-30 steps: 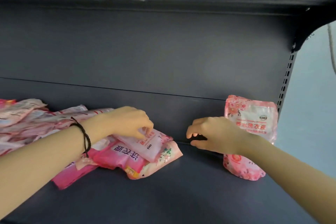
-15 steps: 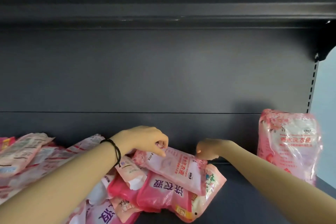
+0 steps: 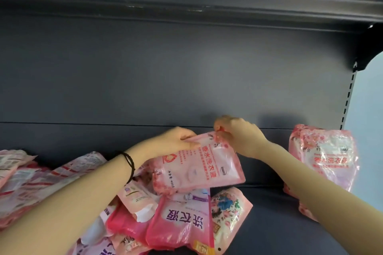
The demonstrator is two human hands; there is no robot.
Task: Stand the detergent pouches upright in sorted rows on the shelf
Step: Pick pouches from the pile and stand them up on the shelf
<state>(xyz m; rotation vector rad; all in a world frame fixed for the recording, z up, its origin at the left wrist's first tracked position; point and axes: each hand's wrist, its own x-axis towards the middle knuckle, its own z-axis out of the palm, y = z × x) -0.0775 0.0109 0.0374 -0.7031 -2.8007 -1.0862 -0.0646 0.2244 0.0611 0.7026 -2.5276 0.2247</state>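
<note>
A pale pink pouch is gripped at its top edge by left hand and right hand above the heap — if carried carelessly, the upright pouches at right could be toppled.

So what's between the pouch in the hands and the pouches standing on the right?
Only bare dark shelf separates the held pouch from the standing pouches, seen from the head camera.

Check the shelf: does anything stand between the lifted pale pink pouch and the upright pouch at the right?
Nothing visible does. Both hands hold the lifted pouch; bare shelf separates it from the upright pouch.
</note>
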